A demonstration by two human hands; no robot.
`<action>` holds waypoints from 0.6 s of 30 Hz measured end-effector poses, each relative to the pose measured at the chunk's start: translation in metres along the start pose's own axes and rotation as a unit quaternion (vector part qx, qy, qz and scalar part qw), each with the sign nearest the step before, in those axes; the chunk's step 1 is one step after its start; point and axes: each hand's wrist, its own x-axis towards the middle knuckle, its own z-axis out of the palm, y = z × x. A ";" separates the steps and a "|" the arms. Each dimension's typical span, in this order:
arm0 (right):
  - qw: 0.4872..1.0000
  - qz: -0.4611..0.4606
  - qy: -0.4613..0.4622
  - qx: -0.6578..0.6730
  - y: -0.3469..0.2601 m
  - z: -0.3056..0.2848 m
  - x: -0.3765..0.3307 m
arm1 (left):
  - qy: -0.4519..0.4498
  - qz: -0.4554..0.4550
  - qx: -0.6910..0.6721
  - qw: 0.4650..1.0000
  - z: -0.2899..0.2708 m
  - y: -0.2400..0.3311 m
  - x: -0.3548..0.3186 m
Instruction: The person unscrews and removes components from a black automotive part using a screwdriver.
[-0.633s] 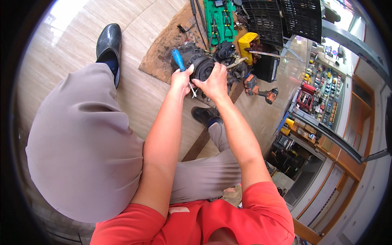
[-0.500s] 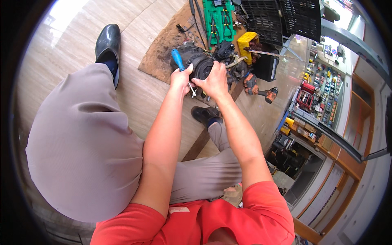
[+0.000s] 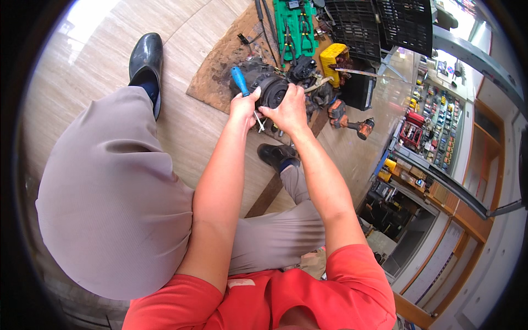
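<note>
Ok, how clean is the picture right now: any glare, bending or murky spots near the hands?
Head view: bright glare on the floor at upper left; head view: wooden frame at far right bows, corners black; head view: the dark round part between the left hand and right hand shows little detail, while the blue handle stands out.

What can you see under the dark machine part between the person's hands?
A stained brown board shows beside the machine part; directly beneath, the part, left hand and right hand cover the view.
</note>
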 end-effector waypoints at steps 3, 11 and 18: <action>1.000 -0.007 0.025 -0.011 0.001 0.004 -0.003 | -0.002 0.003 0.004 1.000 -0.001 -0.001 0.001; 1.000 -0.002 0.006 0.009 0.003 0.001 0.001 | 0.001 -0.002 -0.009 1.000 0.002 0.001 -0.003; 1.000 -0.004 0.006 0.004 0.000 0.000 0.000 | -0.004 0.005 -0.009 1.000 -0.002 -0.001 0.002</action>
